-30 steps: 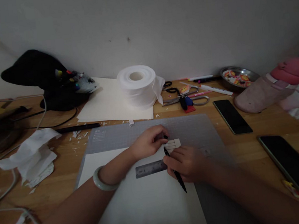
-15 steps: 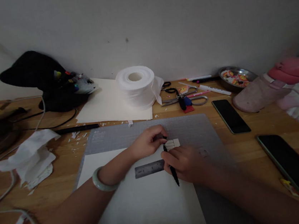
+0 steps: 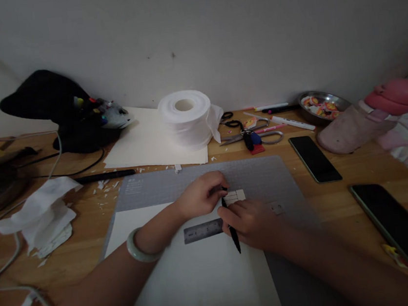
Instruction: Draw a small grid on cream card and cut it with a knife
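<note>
My right hand [image 3: 250, 221] is closed around a black pen [image 3: 235, 240], which slants with its thin end toward me. Just above the pen's far end, my left hand [image 3: 203, 192] pinches a small black piece [image 3: 224, 188] that looks like a pen cap; a narrow gap seems to part the two. Beneath my right hand lies a steel ruler [image 3: 201, 231], its middle covered. It rests across a large white sheet [image 3: 196, 276]. Beside my fingers is a small pale card [image 3: 239, 195] with black ruled lines, partly hidden.
A grey cutting mat [image 3: 156, 183] lies under the sheet. Behind it are a tissue roll [image 3: 186, 123], paper sheets [image 3: 132, 144] and scissors [image 3: 274, 136]. Two phones [image 3: 315, 159], a pink-lidded bottle [image 3: 348, 126] and a metal bowl [image 3: 304, 112] stand right. Crumpled tissue [image 3: 44, 210] lies left.
My right hand and the pen have shifted slightly left, baring more of the ruler's right end. My left hand has barely moved.
</note>
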A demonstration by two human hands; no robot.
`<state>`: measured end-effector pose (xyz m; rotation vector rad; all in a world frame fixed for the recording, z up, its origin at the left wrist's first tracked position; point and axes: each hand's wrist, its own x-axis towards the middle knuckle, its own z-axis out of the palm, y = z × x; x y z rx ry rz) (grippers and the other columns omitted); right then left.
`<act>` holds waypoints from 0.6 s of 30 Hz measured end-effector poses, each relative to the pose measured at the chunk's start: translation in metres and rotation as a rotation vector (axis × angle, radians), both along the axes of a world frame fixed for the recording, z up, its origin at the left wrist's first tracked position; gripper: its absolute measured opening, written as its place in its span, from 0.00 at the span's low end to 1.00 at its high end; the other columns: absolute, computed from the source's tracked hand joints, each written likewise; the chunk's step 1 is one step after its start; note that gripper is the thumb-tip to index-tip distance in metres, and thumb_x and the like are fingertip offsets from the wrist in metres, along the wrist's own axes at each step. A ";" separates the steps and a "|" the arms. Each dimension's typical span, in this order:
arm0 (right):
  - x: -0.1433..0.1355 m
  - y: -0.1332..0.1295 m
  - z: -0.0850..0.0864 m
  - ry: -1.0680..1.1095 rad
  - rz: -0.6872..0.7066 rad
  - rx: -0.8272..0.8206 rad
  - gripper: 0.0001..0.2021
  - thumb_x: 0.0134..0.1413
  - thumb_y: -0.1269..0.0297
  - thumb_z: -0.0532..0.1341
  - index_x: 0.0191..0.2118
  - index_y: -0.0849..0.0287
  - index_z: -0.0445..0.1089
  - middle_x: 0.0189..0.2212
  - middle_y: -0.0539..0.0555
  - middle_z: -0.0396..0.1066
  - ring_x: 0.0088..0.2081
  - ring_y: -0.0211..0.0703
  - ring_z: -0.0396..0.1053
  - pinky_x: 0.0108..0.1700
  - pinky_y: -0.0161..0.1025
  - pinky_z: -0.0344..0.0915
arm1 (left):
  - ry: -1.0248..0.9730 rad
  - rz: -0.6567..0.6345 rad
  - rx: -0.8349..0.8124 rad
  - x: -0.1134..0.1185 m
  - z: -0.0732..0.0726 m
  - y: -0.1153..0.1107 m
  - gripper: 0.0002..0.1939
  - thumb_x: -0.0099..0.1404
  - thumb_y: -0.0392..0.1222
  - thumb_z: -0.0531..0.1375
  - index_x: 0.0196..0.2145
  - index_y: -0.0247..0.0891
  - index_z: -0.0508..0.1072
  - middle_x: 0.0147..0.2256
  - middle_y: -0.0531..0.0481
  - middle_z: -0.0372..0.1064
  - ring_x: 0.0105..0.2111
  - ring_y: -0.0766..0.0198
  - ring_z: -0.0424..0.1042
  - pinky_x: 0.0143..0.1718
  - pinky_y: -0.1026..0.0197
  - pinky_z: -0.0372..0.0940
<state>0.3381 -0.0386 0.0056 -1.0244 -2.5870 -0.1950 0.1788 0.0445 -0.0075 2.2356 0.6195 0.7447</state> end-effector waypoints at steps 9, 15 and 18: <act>0.000 0.001 -0.001 -0.043 0.005 -0.029 0.04 0.53 0.71 0.52 0.35 0.62 0.62 0.20 0.51 0.66 0.23 0.40 0.63 0.24 0.37 0.49 | 0.047 0.009 0.055 0.001 0.005 -0.002 0.04 0.58 0.31 0.52 0.30 0.36 0.64 0.30 0.49 0.65 0.31 0.65 0.64 0.33 0.62 0.62; -0.001 0.001 0.000 -0.031 -0.010 -0.039 0.04 0.52 0.72 0.51 0.34 0.61 0.61 0.21 0.52 0.66 0.24 0.41 0.63 0.25 0.37 0.50 | 0.041 -0.013 0.051 0.000 0.004 -0.002 0.05 0.57 0.30 0.51 0.31 0.36 0.64 0.31 0.49 0.65 0.31 0.65 0.65 0.33 0.62 0.62; -0.001 0.001 0.000 -0.012 -0.021 -0.034 0.05 0.52 0.72 0.50 0.34 0.61 0.62 0.20 0.51 0.66 0.24 0.41 0.63 0.24 0.37 0.50 | 0.059 -0.009 0.048 0.000 0.005 -0.002 0.05 0.58 0.30 0.51 0.31 0.36 0.65 0.31 0.50 0.65 0.31 0.65 0.65 0.33 0.63 0.61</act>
